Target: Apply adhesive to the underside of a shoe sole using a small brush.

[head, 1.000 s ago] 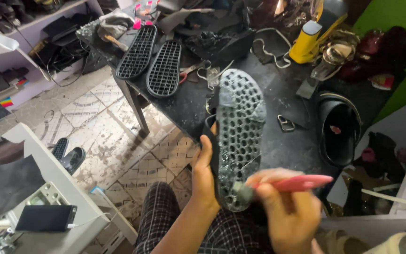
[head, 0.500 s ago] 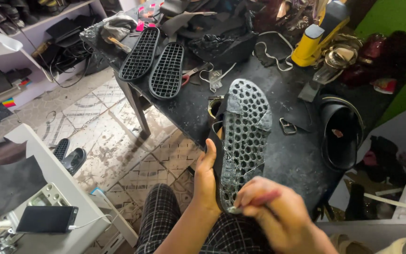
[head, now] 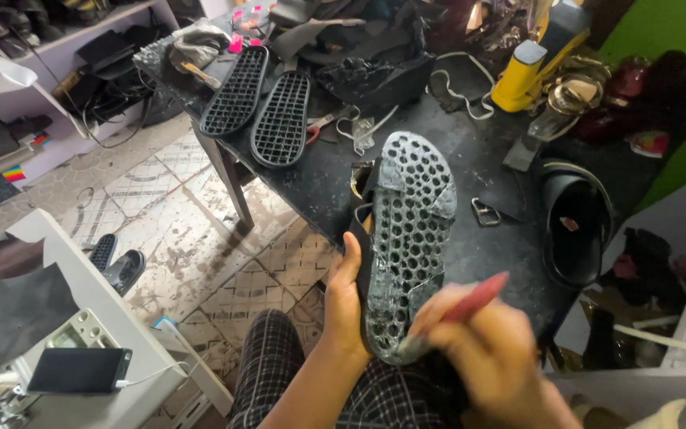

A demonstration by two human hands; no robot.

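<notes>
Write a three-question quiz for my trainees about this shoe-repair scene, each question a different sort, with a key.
1. True or false: the left hand holds the grey honeycomb-patterned shoe sole.
2. The right hand grips: A) scissors B) a red-handled brush C) a hammer?
3. How many black grid-patterned soles lie on the dark worktable?

Key: 1 true; 2 B; 3 two.
</notes>
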